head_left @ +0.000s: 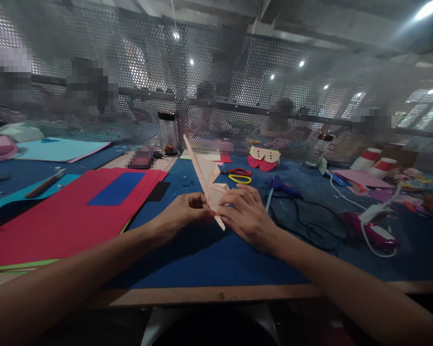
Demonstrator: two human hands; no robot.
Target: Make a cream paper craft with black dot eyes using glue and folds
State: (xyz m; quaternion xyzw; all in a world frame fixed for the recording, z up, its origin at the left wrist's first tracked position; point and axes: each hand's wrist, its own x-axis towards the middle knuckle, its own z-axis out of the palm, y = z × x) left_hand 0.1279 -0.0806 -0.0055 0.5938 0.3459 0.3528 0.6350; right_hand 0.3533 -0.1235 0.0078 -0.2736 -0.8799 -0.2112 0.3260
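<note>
A pale peach sheet of folded paper [202,179] is held up above the blue table top, standing on edge and leaning to the left. My left hand [183,211] pinches its lower edge between thumb and fingers. From the other side, my right hand [247,214] grips the same paper with bent fingers near a raised flap. Just beyond the paper lie scissors [240,176] with red and yellow handles. Right of my right hand, a blue glue gun [286,186] rests on the table with its black cord.
Red sheets [65,218] with a blue strip [116,189] lie at the left. Red and cream paper pieces [264,158] stand behind. A purple glue gun [369,230], white cable and power strip [378,210] sit right. A glass bottle [168,134] stands before the perforated metal screen [234,62].
</note>
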